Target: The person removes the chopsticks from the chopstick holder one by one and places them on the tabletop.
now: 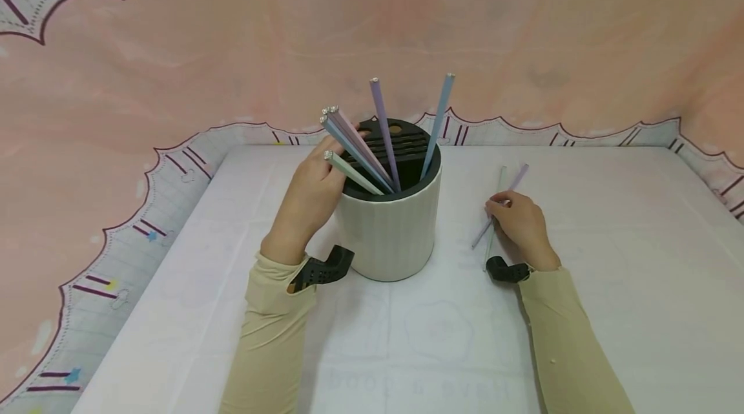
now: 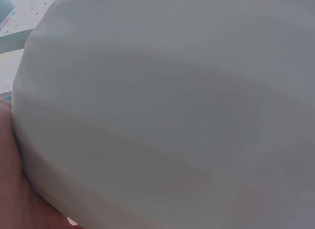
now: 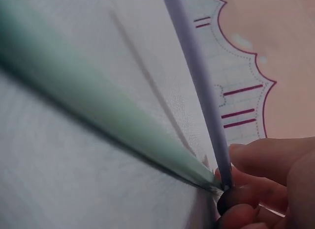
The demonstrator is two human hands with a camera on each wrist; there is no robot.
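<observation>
A ribbed off-white holder with a black insert stands mid-table. Several slim pastel sticks with sparkly ends lean in it, among them a purple stick, a blue stick and a pale green stick. My left hand grips the holder at its left rim; the holder's wall fills most of the left wrist view. To the right, my right hand pinches another purple stick between thumb and fingers. A pale green stick crosses it close to the fingertips.
White cloth covers the table. Behind it rises a peach backdrop with a scalloped printed border. A black wrist camera sits on the left wrist, and another black camera on the right.
</observation>
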